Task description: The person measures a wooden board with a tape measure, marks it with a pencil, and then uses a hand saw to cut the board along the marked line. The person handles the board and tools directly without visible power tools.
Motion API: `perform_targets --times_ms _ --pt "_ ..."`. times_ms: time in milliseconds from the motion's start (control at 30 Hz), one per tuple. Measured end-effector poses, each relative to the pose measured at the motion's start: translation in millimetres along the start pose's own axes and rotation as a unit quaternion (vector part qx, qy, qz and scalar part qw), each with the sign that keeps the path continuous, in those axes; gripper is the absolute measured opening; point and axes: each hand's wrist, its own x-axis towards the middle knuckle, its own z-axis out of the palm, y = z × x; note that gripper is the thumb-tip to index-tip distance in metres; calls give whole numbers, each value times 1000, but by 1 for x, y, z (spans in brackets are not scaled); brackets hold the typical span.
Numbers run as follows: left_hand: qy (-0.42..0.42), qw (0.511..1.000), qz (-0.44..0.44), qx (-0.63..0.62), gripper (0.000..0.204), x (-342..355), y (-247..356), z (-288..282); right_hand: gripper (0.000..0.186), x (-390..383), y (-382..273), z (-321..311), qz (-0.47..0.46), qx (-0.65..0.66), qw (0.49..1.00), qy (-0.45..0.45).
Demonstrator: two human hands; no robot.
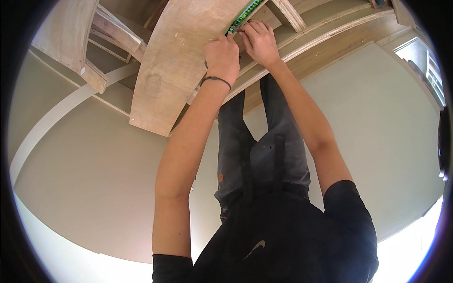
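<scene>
A narrow bright green strip (245, 15) with dark printed markings lies along the right edge of a curved plywood panel (163, 75). My left hand (222, 57) is closed at the strip's near end, its thumb and fingertips pinched there while the hand rests over the panel's edge. From the other side comes my right hand (260, 43), fingers bent and pressed together at the same end of the strip. A small dark bit shows between the fingertips of both hands; what it is cannot be made out. The strip's far end runs out at the top of the view.
Curved plywood rails (325, 38) of a wooden frame run to the right of my hands. Another plywood piece (61, 35) stands at the far left. A pale curved band (52, 111) crosses the left side. My legs (264, 137) stand close against the frame.
</scene>
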Motion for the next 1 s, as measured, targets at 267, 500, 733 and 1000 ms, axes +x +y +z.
perform_targets --times_ms 267,500,733,1000 --pt "-10 1000 -5 -6 42 0 1 -1 12 0 1 0 1 -18 1000 -11" --pt "3 1000 -9 15 39 -1 2 1 12 -1 1 4 -3 -32 999 7" --pt "-3 1000 -2 6 41 0 1 0 12 -2 3 5 -7 -37 999 3" --pt "18 1000 -6 7 41 -1 1 4 12 -1 2 5 -8 -35 999 7"
